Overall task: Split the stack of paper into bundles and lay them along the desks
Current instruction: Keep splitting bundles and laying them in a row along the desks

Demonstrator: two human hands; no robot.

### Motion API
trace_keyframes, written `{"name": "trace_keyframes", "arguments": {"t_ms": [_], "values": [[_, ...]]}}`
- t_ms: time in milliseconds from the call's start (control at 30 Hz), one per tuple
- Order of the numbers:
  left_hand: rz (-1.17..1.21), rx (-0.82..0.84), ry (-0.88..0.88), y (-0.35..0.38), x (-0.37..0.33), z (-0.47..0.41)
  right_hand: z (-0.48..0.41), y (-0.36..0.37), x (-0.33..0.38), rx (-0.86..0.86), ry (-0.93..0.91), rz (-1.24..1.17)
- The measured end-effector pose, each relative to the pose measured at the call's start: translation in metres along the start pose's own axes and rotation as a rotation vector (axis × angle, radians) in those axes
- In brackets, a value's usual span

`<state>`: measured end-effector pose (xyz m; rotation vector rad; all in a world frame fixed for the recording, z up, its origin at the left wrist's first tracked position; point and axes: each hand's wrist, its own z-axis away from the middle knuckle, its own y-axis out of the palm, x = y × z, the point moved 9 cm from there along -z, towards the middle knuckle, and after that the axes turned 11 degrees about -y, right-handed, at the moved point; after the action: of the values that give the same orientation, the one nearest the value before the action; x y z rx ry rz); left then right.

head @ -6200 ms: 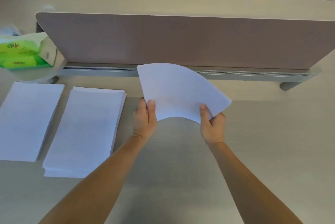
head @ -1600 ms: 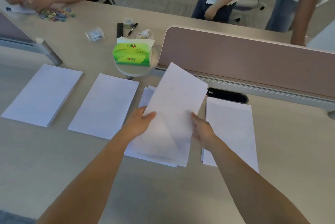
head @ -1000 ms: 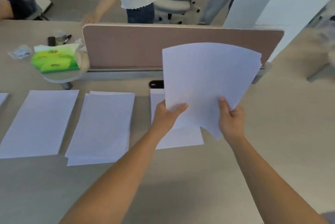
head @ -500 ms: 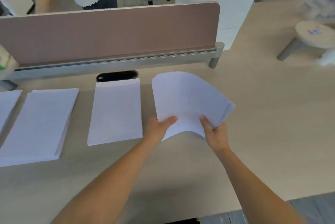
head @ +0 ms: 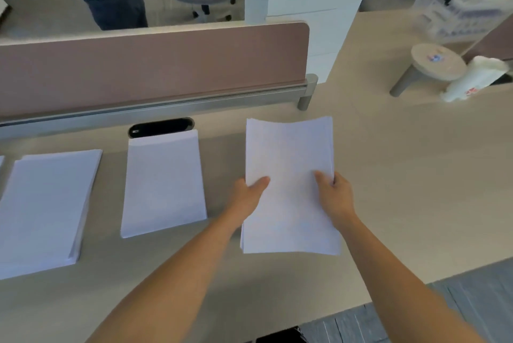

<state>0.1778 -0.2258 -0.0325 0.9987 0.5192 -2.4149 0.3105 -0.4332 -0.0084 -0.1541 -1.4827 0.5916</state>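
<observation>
Two bare arms reach out over the table (head: 402, 190). The left hand (head: 247, 195) and the right hand (head: 336, 195) both hold one bundle of white paper (head: 288, 154). Each thumb lies on top and the other fingers are curled under the side edges, so both hands grip it. The bundle lies flat, low on the table. Just left of it lies a second bundle (head: 163, 184), and further left a thicker stack (head: 47, 204). Behind them is a black slot (head: 161, 126), then a pink divider wall (head: 152, 65).
</observation>
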Motion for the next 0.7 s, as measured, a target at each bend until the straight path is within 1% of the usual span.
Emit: {"name": "trace_keyframes", "arguments": {"t_ms": [67, 167, 300, 367, 433, 500, 633, 700], "values": [[0.061, 0.021, -0.079, 0.014, 0.001, -0.012, -0.022, -0.006, -0.008, 0.022, 0.021, 0.074], [0.064, 0.018, -0.089, 0.036, -0.01, -0.035, -0.065, -0.012, -0.019, 0.051, 0.029, 0.174], [-0.058, -0.115, -0.102, 0.054, -0.027, -0.073, -0.13, 0.0, -0.037, 0.15, 0.014, 0.209], [-0.161, -0.143, -0.139, 0.066, -0.032, -0.093, -0.156, 0.007, -0.045, 0.189, -0.014, 0.244], [-0.282, -0.106, -0.204, 0.081, -0.033, -0.111, -0.176, 0.012, -0.055, 0.227, -0.021, 0.259], [-0.327, -0.041, -0.238, 0.092, -0.035, -0.125, -0.192, 0.015, -0.064, 0.259, -0.01, 0.283], [-0.371, -0.024, -0.196, 0.089, -0.035, -0.144, -0.208, 0.018, -0.08, 0.308, 0.07, 0.417], [-0.367, -0.008, -0.184, 0.077, -0.034, -0.143, -0.214, 0.015, -0.083, 0.353, 0.084, 0.561]]}}
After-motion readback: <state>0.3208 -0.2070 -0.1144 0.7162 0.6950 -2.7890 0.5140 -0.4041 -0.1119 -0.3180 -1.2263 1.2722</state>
